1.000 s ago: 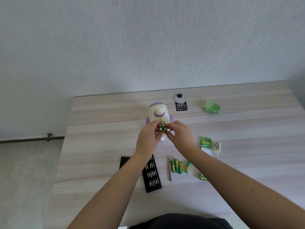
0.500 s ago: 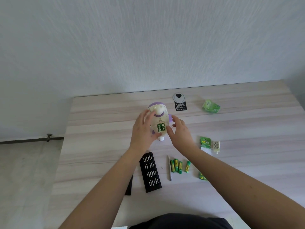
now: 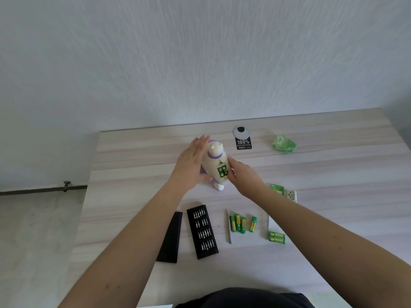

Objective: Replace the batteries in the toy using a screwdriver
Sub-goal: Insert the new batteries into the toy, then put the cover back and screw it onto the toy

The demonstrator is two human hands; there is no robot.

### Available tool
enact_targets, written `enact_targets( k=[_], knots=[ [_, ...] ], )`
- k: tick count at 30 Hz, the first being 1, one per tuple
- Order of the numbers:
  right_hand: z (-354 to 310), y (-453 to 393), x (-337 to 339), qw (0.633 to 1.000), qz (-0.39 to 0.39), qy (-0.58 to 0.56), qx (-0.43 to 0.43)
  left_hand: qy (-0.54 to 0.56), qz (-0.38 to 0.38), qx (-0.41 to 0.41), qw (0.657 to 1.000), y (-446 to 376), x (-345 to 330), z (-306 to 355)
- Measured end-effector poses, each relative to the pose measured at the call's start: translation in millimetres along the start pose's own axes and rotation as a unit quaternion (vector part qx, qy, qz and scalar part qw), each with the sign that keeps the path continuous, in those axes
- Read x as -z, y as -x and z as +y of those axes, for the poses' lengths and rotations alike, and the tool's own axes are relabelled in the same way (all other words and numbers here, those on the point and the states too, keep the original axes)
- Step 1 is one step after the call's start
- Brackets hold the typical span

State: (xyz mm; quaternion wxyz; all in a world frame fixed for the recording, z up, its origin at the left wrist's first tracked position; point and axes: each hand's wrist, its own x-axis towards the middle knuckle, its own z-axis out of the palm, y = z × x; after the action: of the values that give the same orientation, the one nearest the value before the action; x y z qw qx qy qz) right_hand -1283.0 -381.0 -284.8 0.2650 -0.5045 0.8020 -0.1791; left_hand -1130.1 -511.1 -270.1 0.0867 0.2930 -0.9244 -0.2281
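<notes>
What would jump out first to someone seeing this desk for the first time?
The white and purple toy at the desk's middle, with green batteries showing in its open compartment, held between the left hand and right hand. Nearer the person lie an open black bit case, a thin screwdriver and four loose batteries.

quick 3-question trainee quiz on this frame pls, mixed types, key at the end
1. True or false: the battery compartment on the toy is covered by its lid.
2. How many loose batteries lie beside the screwdriver?
3. The bit case is: A) open, bits showing; B) closed; C) in the left hand.

Key: 1 false, green battery ends show; 2 four; 3 A, and the left hand lies flat against the toy while the right hand touches it by the compartment.
</notes>
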Motion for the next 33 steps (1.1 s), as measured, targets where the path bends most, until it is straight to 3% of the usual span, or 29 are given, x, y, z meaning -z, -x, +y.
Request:
enact_targets(
  k=[4, 6, 13, 18, 25, 29, 33],
  knots=[
    [-4.5, -3.7, 7.8, 0.997, -0.054, 0.039, 0.047, -0.018, -0.019, 0.000, 1.000, 0.5, 1.1, -5.8],
    [-4.6, -4.4, 7.2, 0.996, -0.055, 0.035, 0.053, 0.023, -0.021, 0.018, 0.999, 2.3, -1.2, -6.4],
    [15.4, -1.1, 13.2, 0.994, 0.052, -0.099, 0.021, 0.088, 0.022, 0.057, 0.994, 8.8, -7.2, 4.3],
    [60.4, 10.7, 27.0, 0.987, 0.099, -0.113, -0.059, 0.086, 0.041, 0.079, 0.992, 6.4, -12.8, 12.2],
    [135.4, 25.3, 49.6, 0.978, 0.102, -0.047, -0.178, 0.077, 0.056, 0.114, 0.989, 1.6, -19.1, 26.5],
    [166.6, 34.3, 54.6, 0.963, 0.044, 0.022, -0.265, 0.077, 0.066, 0.122, 0.987, 2.2, -23.8, 27.3],
    [174.1, 40.8, 47.4, 0.956, -0.016, 0.031, -0.290, 0.090, 0.079, 0.121, 0.985, 1.2, -21.8, 28.2]
  ],
)
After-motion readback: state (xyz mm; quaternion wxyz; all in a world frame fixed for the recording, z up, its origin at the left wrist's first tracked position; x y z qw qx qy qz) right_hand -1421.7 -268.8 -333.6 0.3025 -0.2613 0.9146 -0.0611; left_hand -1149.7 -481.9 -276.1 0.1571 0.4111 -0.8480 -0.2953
